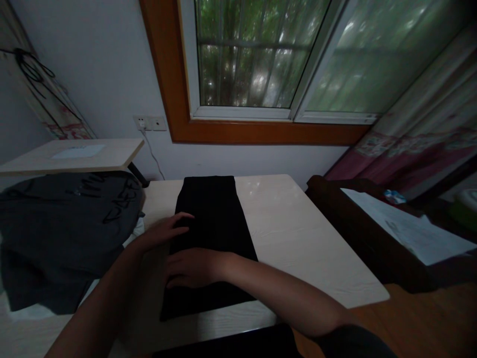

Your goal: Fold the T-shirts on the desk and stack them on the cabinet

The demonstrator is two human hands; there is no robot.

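Note:
A long black piece of folded cloth [210, 204] lies flat on the pale wooden table [290, 233], its far end close to the wall. My left hand [166, 231] is at the cloth's left edge, fingers apart and pointing over it. Nearer to me, my right hand [196, 268] rests on the cloth with its forearm crossing from the right. Its fingers are stretched out toward the left edge and slightly spread. Neither hand grips anything that I can make out. The cloth is too dark to show what garment it is.
Dark grey clothing with black lettering [70, 223] is heaped at the left, below a raised wooden shelf [122, 151]. A wall socket [149, 123] and a window [253, 59] are ahead. On the right, a sheet of paper [410, 231] lies on a dark brown surface.

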